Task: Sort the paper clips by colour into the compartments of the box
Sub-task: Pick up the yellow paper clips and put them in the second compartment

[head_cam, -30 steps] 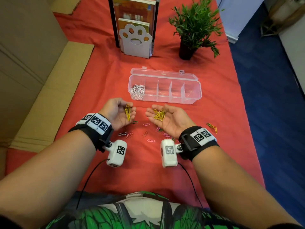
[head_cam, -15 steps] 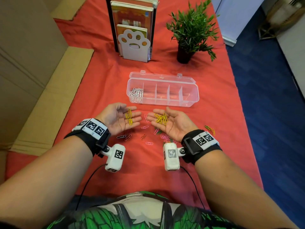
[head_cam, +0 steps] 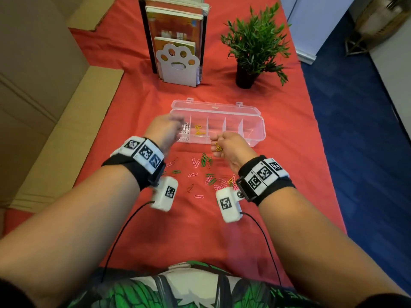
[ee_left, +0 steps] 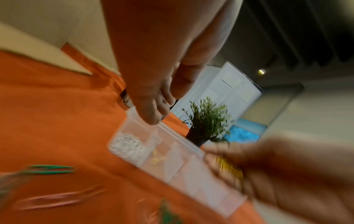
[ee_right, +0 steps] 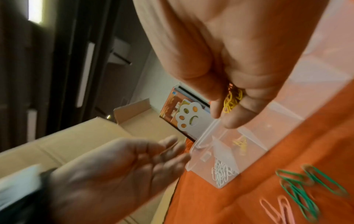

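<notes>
The clear compartment box (head_cam: pixel 251 112) lies open on the red cloth. White clips (head_cam: pixel 185 130) fill its leftmost compartment, and yellow clips (head_cam: pixel 199 130) lie in the second. My left hand (head_cam: pixel 175 127) hovers blurred over the box's left end, fingers straight and empty, as the right wrist view shows (ee_right: pixel 172 150). At the box's front wall, my right hand (head_cam: pixel 216 144) grips a bunch of yellow clips (ee_right: pixel 232 98). Loose green clips (head_cam: pixel 205 161) and pink clips (head_cam: pixel 195 162) lie on the cloth between my wrists.
A paw-shaped bookend with books (head_cam: pixel 178 63) and a potted plant (head_cam: pixel 253 47) stand behind the box. Cardboard (head_cam: pixel 44 107) lines the left side. The table's right edge drops to blue floor (head_cam: pixel 355 130). More mixed clips (head_cam: pixel 224 183) lie by my right wrist.
Both hands turned over from palm up and moved forward to the box. The left hand's yellow clips now lie in the second compartment. The right hand closed round its yellow clips.
</notes>
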{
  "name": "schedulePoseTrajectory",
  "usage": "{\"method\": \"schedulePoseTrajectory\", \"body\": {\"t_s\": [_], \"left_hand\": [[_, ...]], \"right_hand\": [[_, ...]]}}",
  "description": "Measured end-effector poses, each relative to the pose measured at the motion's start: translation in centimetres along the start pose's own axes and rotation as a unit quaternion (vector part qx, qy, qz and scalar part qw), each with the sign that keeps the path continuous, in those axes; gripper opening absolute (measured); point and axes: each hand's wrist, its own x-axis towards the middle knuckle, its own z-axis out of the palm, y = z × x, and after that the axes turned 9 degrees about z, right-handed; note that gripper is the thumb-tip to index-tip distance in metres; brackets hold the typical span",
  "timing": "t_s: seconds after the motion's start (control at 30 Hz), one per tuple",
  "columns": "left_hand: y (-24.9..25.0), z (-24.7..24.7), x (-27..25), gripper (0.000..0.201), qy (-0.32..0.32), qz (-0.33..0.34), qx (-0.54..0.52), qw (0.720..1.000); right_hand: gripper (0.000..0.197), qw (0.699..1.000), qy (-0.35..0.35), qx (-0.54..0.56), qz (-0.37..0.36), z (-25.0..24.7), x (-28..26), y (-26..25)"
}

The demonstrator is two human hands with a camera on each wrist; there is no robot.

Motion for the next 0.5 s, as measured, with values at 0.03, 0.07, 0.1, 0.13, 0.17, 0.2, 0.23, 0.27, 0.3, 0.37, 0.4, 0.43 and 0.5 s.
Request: {"method": "schedulePoseTrajectory", "body": {"t_s": [0.03, 0.07, 0.1, 0.13, 0.17, 0.2, 0.23, 0.27, 0.3, 0.37, 0.4, 0.43, 0.5], "left_hand": [[-0.9, -0.9, -0.5, 0.024, 0.013, 0.022, 0.060, 0.998], [-1.9, -1.9, -1.1, 0.019, 0.015, 0.047, 0.133, 0.990], [-2.9, -3.0, -1.8, 0.018, 0.006, 0.066, 0.209, 0.976], [-3.9, -4.1, -2.6, 0.018, -0.010, 0.073, 0.281, 0.957], [-4.6, -5.2, -3.5, 0.017, -0.031, 0.070, 0.347, 0.935], [-5.2, -6.1, -4.5, 0.016, -0.054, 0.056, 0.403, 0.912], [-5.9, -7.0, -5.3, 0.016, -0.074, 0.041, 0.445, 0.892], [-6.5, -7.6, -5.9, 0.017, -0.089, 0.031, 0.472, 0.876], [-7.0, -8.1, -6.4, 0.017, -0.100, 0.022, 0.488, 0.867], [-7.8, -8.7, -6.9, 0.019, -0.112, 0.016, 0.506, 0.855], [-8.2, -8.8, -7.1, 0.020, -0.114, 0.020, 0.514, 0.850], [-8.4, -8.8, -7.2, 0.019, -0.114, 0.026, 0.523, 0.844], [-8.7, -8.7, -7.5, 0.013, -0.112, 0.048, 0.536, 0.835]], "right_hand": [[0.031, 0.999, 0.013, -0.025, -0.015, 0.4, 0.4, -0.7], [0.031, 0.998, 0.027, -0.043, -0.026, 0.8, 0.8, -1.4], [0.031, 0.997, 0.038, -0.056, -0.032, 1.3, 1.3, -2.2], [0.031, 0.996, 0.045, -0.072, -0.037, 1.8, 1.6, -2.8], [0.035, 0.993, 0.049, -0.094, -0.044, 2.3, 1.9, -3.5], [0.041, 0.989, 0.053, -0.131, -0.050, 2.7, 2.2, -4.1], [0.045, 0.980, 0.057, -0.184, -0.058, 3.0, 2.4, -4.5], [0.047, 0.967, 0.060, -0.238, -0.064, 3.3, 2.3, -4.8], [0.047, 0.956, 0.066, -0.277, -0.074, 3.5, 2.2, -5.0], [0.047, 0.950, 0.075, -0.286, -0.096, 3.6, 1.9, -4.8], [0.048, 0.955, 0.076, -0.269, -0.103, 3.6, 1.5, -4.6], [0.048, 0.959, 0.074, -0.250, -0.110, 3.6, 1.1, -4.1], [0.045, 0.960, 0.062, -0.242, -0.129, 3.3, 0.2, -2.8]]}}
